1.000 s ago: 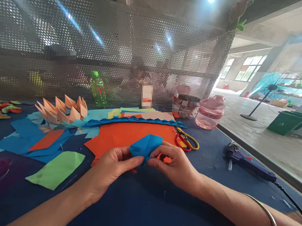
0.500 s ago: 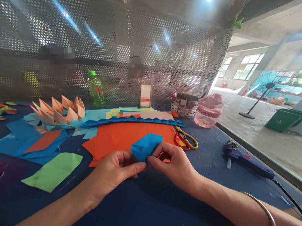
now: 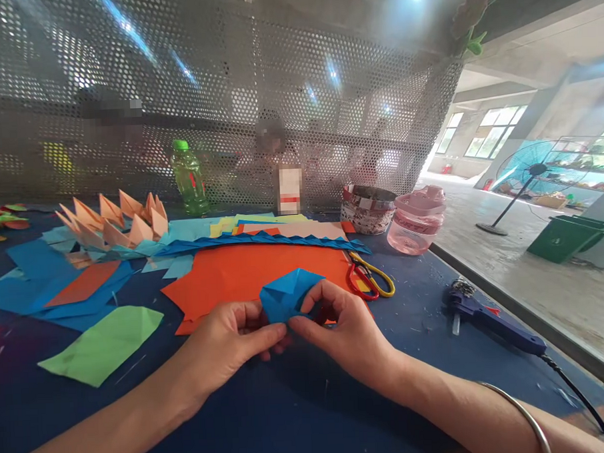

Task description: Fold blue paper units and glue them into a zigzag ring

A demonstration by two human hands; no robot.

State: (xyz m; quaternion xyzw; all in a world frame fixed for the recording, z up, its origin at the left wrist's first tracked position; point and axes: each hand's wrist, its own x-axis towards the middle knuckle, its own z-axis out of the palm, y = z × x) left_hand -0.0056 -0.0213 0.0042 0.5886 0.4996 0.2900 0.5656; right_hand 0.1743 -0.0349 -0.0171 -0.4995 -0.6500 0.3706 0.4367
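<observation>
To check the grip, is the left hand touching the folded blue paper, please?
Touching: the head view shows the left hand gripping the folded blue paper at its lower edge.

Left hand [image 3: 222, 343], right hand [image 3: 349, 338] — pinching, close together

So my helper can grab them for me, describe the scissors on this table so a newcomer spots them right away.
On the dark blue table, find the large orange paper sheet in the middle. The scissors lie at its right edge, blades against the paper. Their red and yellow looped handles set them apart from the purple glue gun farther right.
</observation>
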